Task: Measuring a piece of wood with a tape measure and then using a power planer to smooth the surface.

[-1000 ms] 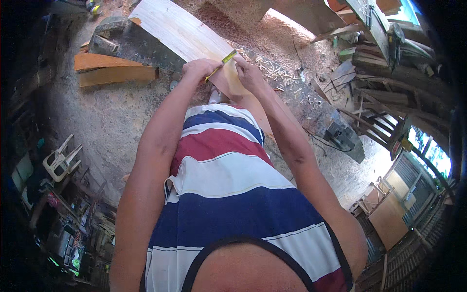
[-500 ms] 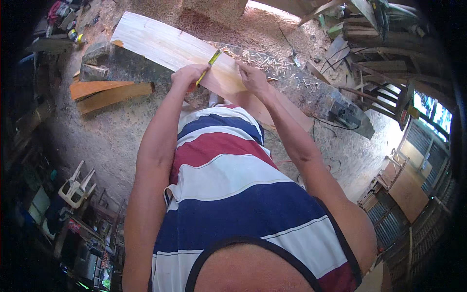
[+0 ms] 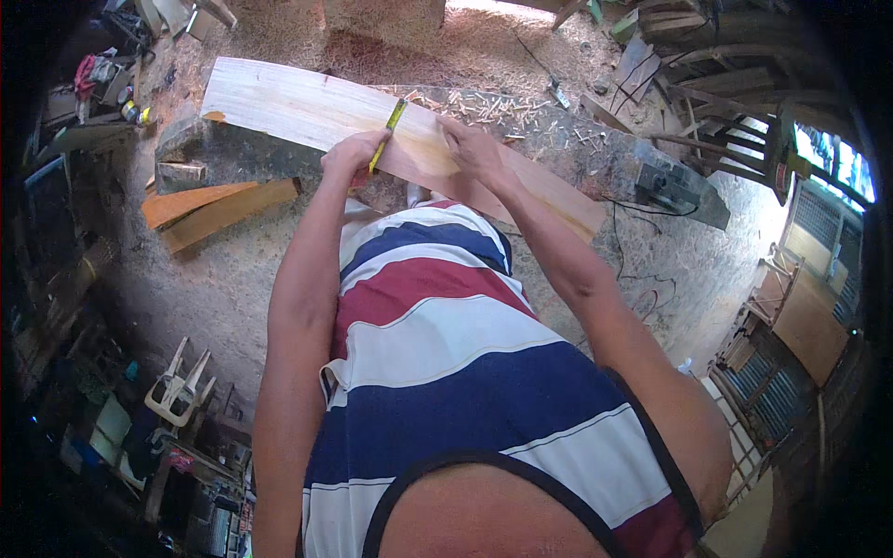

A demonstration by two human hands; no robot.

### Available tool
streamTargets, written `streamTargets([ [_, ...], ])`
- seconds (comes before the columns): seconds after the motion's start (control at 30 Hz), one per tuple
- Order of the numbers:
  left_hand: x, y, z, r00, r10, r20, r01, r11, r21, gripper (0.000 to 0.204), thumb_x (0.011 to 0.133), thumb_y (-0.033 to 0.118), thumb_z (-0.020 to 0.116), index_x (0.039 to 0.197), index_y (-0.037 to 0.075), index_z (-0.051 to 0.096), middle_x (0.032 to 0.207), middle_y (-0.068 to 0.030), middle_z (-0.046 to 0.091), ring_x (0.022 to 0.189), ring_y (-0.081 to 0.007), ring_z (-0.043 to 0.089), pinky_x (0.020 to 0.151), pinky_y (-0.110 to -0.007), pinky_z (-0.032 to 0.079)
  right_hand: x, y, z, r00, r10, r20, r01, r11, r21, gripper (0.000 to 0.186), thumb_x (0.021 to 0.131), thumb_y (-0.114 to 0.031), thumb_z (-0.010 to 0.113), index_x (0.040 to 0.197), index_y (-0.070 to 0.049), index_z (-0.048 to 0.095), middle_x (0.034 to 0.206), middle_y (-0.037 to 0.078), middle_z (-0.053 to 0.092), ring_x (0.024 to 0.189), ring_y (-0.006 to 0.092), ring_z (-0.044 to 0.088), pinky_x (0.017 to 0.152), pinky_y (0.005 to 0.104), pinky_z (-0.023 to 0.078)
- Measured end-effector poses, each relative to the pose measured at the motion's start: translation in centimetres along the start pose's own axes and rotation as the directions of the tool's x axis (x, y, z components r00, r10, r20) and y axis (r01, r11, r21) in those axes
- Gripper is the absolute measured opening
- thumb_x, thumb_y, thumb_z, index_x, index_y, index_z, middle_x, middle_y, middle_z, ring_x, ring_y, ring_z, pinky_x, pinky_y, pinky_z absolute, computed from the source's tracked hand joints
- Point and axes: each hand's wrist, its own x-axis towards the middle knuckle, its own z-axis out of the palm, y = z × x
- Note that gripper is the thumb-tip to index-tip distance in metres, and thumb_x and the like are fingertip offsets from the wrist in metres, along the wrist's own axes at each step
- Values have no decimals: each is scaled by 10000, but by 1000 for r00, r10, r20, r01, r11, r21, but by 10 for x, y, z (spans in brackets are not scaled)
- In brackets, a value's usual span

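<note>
Right now your left hand (image 3: 355,151) is curled in tight on the yellow tape (image 3: 397,113), which lies across the pale board (image 3: 279,98) from around its far edge to a bit past the near one. Your right hand (image 3: 476,149) is a little further along the same board, fingers loosely bent, and honestly I can't tell if it's pinching something small or just resting on the wood. The board sits at a slant on the dark bench (image 3: 223,153), right end poking out past the edge nearest you, so I'd lean some weight through that right palm so it doesn't swing on you. Biggest tip imo: get the tape square to the long edge, because even a slight skew reads wide. Press the strip flat too, since a bowed one fibs just as badly, and get your eyes straight over the edge you're reading. Pinch right at the near edge, not out in the air. Also, watch those wood chips (image 3: 498,107) just beyond the board; one stuck underneath could probably make it rock.
</note>
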Motion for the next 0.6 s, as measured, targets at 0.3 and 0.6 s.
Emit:
streamTargets([
  [0.3, 41, -22, 10, 964, 242, -112, -242, 970, 17, 808, 996, 823, 466, 1079, 86, 786, 719, -120, 687, 621, -253, 673, 630, -441, 516, -60, 48, 14, 990, 82, -116, -78, 996, 34, 424, 1103, -259, 570, 1510, -187, 664, 1333, 223, 739, 1106, 465, 741, 955, 536, 598],
  [0.6, 65, -31, 10, 985, 166, -51, -165, 986, 10, 830, 1011, 813, 462, 1335, 107, 755, 983, -209, 753, 852, -316, 733, 810, -480, 547, -114, 60, -11, 978, 198, -69, -201, 979, -44, 413, 1117, -294, 550, 1505, -213, 667, 1255, 217, 764, 1076, 466, 745, 918, 540, 604],
])
